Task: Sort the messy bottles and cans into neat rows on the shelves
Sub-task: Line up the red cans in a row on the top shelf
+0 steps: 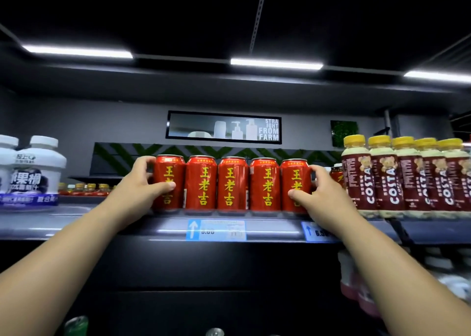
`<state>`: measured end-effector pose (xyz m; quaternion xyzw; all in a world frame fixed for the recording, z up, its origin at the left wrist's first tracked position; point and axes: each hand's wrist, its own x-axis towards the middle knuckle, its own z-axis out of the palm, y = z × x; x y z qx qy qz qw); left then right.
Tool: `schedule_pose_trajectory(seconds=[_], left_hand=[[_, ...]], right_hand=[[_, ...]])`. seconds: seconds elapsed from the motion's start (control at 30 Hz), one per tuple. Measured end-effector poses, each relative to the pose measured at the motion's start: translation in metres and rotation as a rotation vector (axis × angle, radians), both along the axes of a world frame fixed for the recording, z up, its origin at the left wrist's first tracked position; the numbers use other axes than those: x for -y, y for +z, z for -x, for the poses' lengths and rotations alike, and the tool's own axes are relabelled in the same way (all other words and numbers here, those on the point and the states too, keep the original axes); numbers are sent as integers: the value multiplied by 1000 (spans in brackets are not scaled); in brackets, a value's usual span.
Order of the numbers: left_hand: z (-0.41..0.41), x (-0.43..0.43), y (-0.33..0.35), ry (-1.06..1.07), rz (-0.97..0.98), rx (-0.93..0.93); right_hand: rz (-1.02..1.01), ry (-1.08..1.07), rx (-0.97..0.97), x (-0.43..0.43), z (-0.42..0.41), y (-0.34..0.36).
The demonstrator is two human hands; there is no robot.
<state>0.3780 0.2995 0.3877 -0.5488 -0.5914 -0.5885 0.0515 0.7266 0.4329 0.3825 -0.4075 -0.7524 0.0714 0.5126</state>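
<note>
The left hand [142,186] grips the leftmost red metal can [170,168], with the thumb on its front and the fingers curled round its far left side. The right hand [322,195] holds the rightmost red metal can [297,172] in the same way, thumb in front and fingers round its right side. Between them stand three more red cans with yellow characters [232,182], so five upright cans make one straight row, close side by side, at the near edge of the dark grey shelf [274,230]. Right of the row stand brown-labelled bottles with yellow caps [387,177], and at the far left white plastic bottles [38,167]. Blue and white price tags [216,230] sit on the shelf edge.
</note>
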Motion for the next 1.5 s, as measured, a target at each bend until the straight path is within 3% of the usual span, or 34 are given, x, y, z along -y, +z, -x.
schedule_pose_trajectory(seconds=[0.2, 0.37, 1.23, 1.5], left_hand=[[-5, 6, -4, 17, 16, -28], [-13, 11, -6, 195, 99, -177], [-11, 6, -12, 368, 78, -261], [-11, 6, -17, 379, 11, -302]], right_hand=[[-21, 6, 19, 7, -2, -4], [-16, -15, 89, 9, 0, -3], [-125, -125, 135, -3, 2, -11], [-218, -75, 15, -1, -1, -16]])
